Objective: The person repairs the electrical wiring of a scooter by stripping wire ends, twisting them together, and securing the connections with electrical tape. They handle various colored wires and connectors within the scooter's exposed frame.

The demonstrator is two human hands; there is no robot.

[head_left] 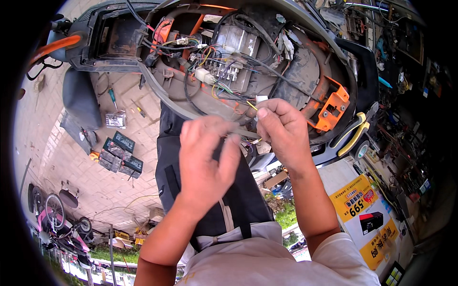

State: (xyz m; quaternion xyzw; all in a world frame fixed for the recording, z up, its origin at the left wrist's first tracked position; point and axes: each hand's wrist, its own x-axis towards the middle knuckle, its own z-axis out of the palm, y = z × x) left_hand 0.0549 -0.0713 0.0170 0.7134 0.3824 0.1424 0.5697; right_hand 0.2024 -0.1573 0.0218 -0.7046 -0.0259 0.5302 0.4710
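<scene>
An opened electric scooter body [210, 102] lies in front of me with its wiring bared. Between the thumb and fingers of my right hand [285, 131] a thin yellow wire [252, 106] is pinched near its end. My left hand [206, 150] hovers beside it over the near edge of the body. Its fingers are smeared by motion, so whether they hold anything is unclear. Beyond the hands sits a finned metal controller [237, 40] with a row of wired terminals. A white connector [205, 76] lies among the colored wires.
Yellow-handled pliers [354, 136] rest at the body's right side. An orange bracket [332, 107] is bolted nearby. On the paving at left are a scooter seat [81, 97], a screwdriver [112, 97] and several batteries [119, 152]. A yellow and white poster [362, 209] lies at lower right.
</scene>
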